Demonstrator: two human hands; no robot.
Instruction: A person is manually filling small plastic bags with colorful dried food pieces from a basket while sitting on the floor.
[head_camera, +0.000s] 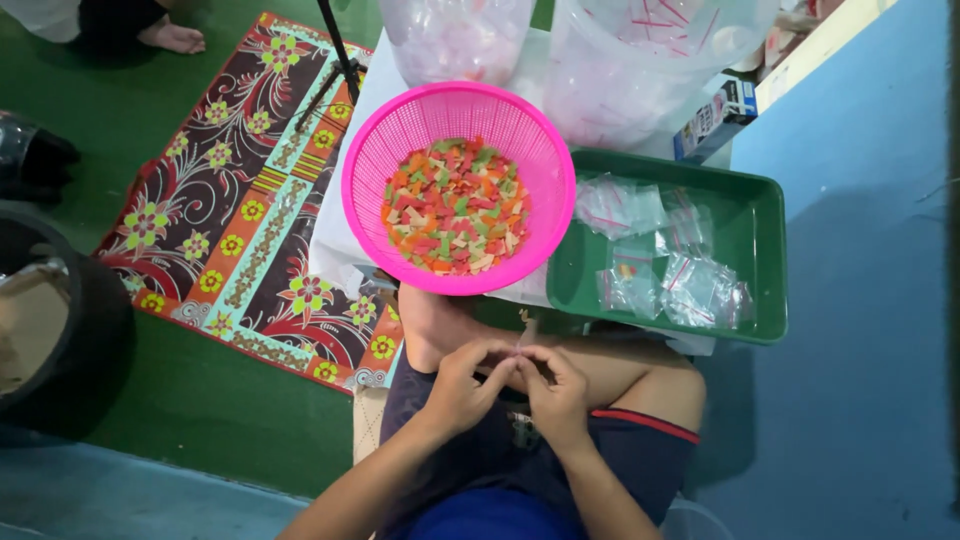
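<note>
My left hand (462, 383) and my right hand (556, 392) meet over my lap, fingertips pinched together on a small clear plastic bag (522, 340) that is hard to make out. Just ahead of them stands a pink mesh basket (400, 140) filled with several small red, orange, green and cream pieces (455, 205). To its right lies a green tray (765, 250) holding several small clear bags (670, 265) with red zip strips.
Large clear plastic bags (640, 60) of small bags stand behind the basket and tray. A patterned floral mat (250, 190) lies on the green floor to the left. A dark round container (55, 310) sits far left. Another person's bare foot (172, 38) shows top left.
</note>
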